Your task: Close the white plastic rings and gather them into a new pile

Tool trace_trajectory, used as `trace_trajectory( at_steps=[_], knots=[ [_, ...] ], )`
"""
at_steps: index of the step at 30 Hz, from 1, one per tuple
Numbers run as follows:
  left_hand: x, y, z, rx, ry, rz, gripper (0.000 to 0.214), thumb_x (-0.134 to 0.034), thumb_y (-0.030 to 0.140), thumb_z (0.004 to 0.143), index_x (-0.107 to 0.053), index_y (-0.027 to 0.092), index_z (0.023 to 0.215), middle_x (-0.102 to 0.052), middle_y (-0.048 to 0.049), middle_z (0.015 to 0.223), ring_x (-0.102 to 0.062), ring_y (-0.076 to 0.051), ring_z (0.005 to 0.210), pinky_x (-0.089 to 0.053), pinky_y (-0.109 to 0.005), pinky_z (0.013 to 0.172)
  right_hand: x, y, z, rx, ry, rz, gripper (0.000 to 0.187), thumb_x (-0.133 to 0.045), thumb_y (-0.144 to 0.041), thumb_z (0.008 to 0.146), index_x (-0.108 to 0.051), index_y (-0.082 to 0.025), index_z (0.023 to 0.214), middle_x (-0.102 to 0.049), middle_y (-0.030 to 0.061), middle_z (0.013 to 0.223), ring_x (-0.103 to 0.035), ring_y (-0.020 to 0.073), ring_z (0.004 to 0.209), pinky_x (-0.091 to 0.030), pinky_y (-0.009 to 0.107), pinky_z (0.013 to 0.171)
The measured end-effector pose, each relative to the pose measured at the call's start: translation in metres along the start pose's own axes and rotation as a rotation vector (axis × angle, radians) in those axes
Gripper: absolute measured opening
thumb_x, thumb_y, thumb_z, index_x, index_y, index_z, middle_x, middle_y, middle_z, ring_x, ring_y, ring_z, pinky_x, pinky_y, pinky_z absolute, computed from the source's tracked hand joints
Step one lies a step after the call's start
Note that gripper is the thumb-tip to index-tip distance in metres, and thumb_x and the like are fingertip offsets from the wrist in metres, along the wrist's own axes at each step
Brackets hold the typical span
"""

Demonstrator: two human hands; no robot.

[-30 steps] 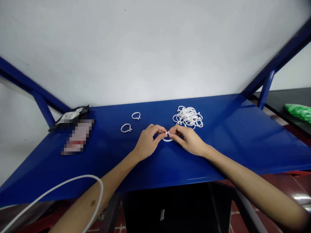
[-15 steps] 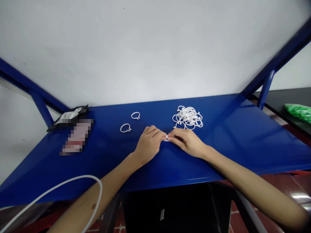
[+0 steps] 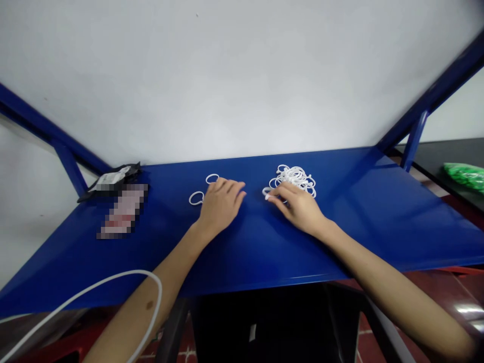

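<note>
My left hand (image 3: 221, 205) is over the blue tabletop (image 3: 242, 262) with its fingers stretched out and the thumb apart, holding nothing I can see. Just beside it lie two white plastic curtain rings, an upper ring (image 3: 207, 181) and a lower ring (image 3: 191, 201), each partly covered by the hand. On the right, a pile of white rings (image 3: 293, 174) lies tangled together. My right hand (image 3: 297, 205) is at the near side of this pile, thumb and fingers pinched on a white ring (image 3: 264, 191) that sticks out to the left.
A black package (image 3: 108, 182) with a pale label is at the table's left end, beside a blurred-out pinkish item (image 3: 124, 209). A white cable (image 3: 109, 277) loops over my left forearm. Blue frame bars rise on both sides. At far right is a green bundle (image 3: 467, 175).
My hands were together at the middle, pinching a small white piece. They have parted: the left moved left and opened near the two rings, the right moved to the pile and holds a ring.
</note>
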State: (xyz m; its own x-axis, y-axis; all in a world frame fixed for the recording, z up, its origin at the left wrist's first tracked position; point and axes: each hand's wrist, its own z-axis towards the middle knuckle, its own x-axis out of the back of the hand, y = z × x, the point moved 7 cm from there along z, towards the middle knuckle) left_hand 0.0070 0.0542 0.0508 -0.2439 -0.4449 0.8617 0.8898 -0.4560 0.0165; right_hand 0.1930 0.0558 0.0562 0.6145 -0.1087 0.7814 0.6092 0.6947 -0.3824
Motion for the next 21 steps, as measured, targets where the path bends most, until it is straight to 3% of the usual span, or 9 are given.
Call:
trace_trajectory(
  at_steps=[4,6,8,12,16,21],
  knots=[
    [-0.011,-0.064,-0.007,0.251,-0.080,0.166,0.037,-0.047,0.020,0.096,-0.062,0.012,0.129,-0.063,-0.0150,0.134,-0.047,-0.036,0.120,-0.040,-0.049,0.096,0.031,0.036,0.001,-0.114,0.267,-0.208,0.020,-0.055,-0.034,0.099,-0.070,-0.021,0.100,-0.065,0.0096,0.101,-0.062,0.0240,0.094,-0.054,0.038,0.077],
    [-0.020,-0.081,-0.013,0.278,-0.143,0.190,0.031,-0.048,0.022,0.095,-0.067,0.013,0.119,-0.064,-0.0167,0.129,-0.045,-0.038,0.121,-0.038,-0.051,0.098,0.037,0.053,-0.001,-0.162,0.318,-0.276,0.020,-0.057,-0.033,0.097,-0.071,-0.021,0.104,-0.062,0.0109,0.104,-0.060,0.0259,0.096,-0.054,0.040,0.075],
    [-0.025,-0.084,-0.014,0.266,-0.171,0.181,0.025,-0.050,0.025,0.096,-0.070,0.015,0.106,-0.067,-0.0165,0.118,-0.046,-0.037,0.118,-0.037,-0.051,0.096,0.036,0.063,-0.002,-0.176,0.289,-0.310,0.023,-0.059,-0.033,0.096,-0.071,-0.021,0.111,-0.060,0.0127,0.107,-0.058,0.0279,0.098,-0.055,0.043,0.076],
    [-0.025,-0.059,-0.009,0.184,-0.156,0.077,0.017,-0.053,0.027,0.096,-0.066,0.017,0.090,-0.069,-0.0133,0.101,-0.051,-0.032,0.104,-0.039,-0.048,0.089,0.029,0.058,-0.001,-0.158,0.224,-0.270,0.029,-0.058,-0.035,0.096,-0.068,-0.019,0.118,-0.057,0.0146,0.112,-0.056,0.0292,0.101,-0.055,0.047,0.081],
    [-0.020,-0.015,-0.006,0.095,-0.214,-0.230,0.014,-0.049,0.020,0.097,-0.059,0.018,0.089,-0.067,-0.0065,0.089,-0.055,-0.024,0.090,-0.043,-0.042,0.083,0.022,0.031,0.000,-0.099,0.180,-0.135,0.022,-0.056,-0.031,0.098,-0.068,-0.021,0.113,-0.060,0.0128,0.107,-0.058,0.0287,0.103,-0.053,0.051,0.090],
    [-0.011,0.029,-0.011,0.072,-0.250,-0.691,0.011,-0.048,0.024,0.099,-0.058,0.020,0.095,-0.065,-0.0003,0.085,-0.061,-0.015,0.077,-0.048,-0.029,0.073,-0.005,-0.007,-0.004,0.046,-0.073,0.135,0.023,-0.051,-0.027,0.101,-0.064,-0.022,0.119,-0.064,0.0113,0.118,-0.062,0.0254,0.111,-0.053,0.045,0.096]
  ],
)
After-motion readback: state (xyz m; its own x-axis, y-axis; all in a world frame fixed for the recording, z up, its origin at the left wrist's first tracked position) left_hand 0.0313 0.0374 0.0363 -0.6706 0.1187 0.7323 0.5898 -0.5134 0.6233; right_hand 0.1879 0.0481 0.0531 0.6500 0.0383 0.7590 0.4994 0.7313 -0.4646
